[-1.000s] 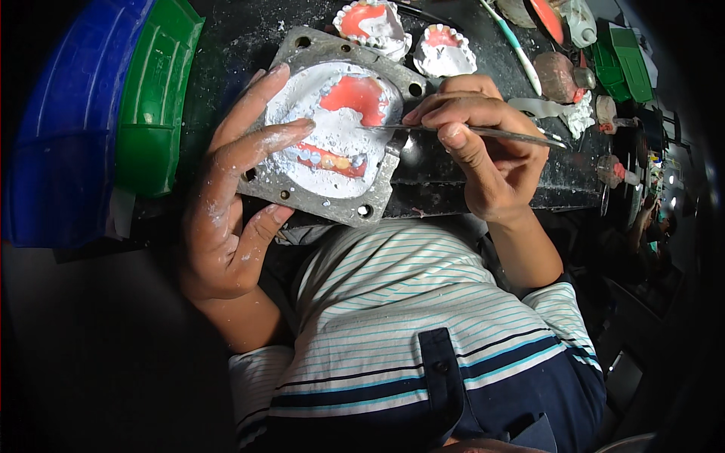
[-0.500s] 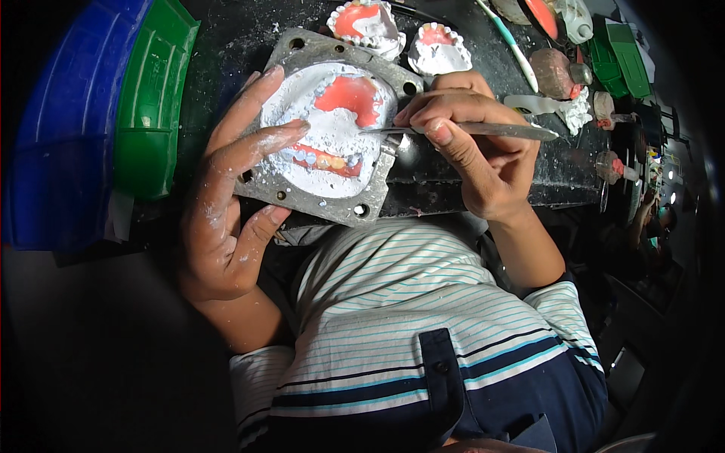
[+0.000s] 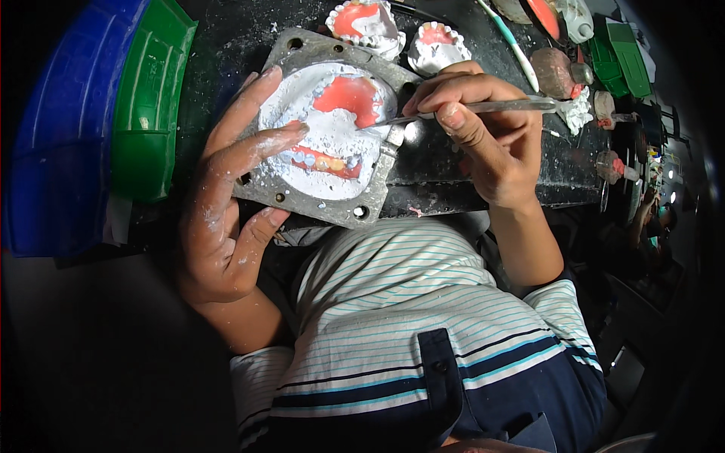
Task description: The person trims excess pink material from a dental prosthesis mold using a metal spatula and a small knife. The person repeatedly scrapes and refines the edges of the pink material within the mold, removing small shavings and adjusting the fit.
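My left hand (image 3: 226,189) grips the left side of a grey metal dental flask (image 3: 291,200), thumb at the near edge and fingertips over the plaster. White plaster (image 3: 321,132) fills the flask, with blue-grey bits scattered over it. Set in the plaster are a pink wax plate (image 3: 349,98) and, nearer me, a strip of pink wax with teeth (image 3: 326,161). My right hand (image 3: 491,136) pinches a slim metal wax knife (image 3: 506,107) between thumb and fingers. Its thin tip reaches the plaster just below the right end of the pink plate.
Behind the flask stand two plaster dental models (image 3: 365,29) (image 3: 438,49) with pink wax. Blue (image 3: 64,128) and green (image 3: 151,113) bins are at the left. At the right lie a turquoise-and-white brush-like tool (image 3: 510,45), a glass burner (image 3: 551,73) and crumpled white material (image 3: 577,113).
My right hand has shifted slightly, and the knife's handle end has risen toward the far side. Its tip has moved a little. My left hand and the flask stay nearly where they were.
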The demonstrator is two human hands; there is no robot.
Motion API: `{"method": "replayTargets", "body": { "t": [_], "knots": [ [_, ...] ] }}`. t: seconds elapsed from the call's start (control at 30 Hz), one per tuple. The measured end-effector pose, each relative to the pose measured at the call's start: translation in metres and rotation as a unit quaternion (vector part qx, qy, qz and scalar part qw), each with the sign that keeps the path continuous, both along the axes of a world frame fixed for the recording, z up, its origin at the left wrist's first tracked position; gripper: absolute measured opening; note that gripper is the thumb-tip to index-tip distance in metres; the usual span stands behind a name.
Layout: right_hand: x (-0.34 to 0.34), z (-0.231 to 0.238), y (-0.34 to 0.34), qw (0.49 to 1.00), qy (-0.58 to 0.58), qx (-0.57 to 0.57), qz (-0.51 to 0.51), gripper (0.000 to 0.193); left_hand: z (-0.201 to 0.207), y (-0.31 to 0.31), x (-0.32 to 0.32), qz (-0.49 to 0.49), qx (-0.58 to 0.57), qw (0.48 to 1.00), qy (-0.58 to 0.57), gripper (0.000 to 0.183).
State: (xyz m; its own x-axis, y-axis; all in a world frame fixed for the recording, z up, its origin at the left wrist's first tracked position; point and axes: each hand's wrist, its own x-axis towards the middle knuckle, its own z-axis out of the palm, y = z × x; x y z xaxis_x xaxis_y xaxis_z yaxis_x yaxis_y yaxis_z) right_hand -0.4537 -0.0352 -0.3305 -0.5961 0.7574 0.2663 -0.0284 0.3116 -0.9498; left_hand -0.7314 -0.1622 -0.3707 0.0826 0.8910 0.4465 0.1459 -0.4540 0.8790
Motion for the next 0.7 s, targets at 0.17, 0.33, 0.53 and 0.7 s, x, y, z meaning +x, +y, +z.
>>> {"method": "replayTargets", "body": {
  "t": [0.17, 0.33, 0.53, 0.7],
  "knots": [
    [-0.001, 0.008, 0.002, 1.000, -0.025, -0.007, -0.009, 0.016, -0.003, 0.001, 0.004, 0.001, -0.007, 1.000, -0.016, 0.050],
    [-0.002, 0.015, -0.005, 0.986, -0.031, 0.163, -0.012, 0.010, 0.003, -0.003, 0.002, 0.005, -0.021, 1.000, -0.004, 0.052],
    [-0.003, 0.014, -0.003, 0.984, -0.037, 0.172, -0.023, 0.010, -0.001, -0.001, 0.002, 0.003, -0.012, 1.000, -0.018, 0.052],
    [0.000, 0.014, -0.004, 0.968, -0.077, 0.239, -0.027, 0.008, 0.000, 0.002, 0.000, -0.004, -0.005, 1.000, 0.001, 0.052]
  ]
}}
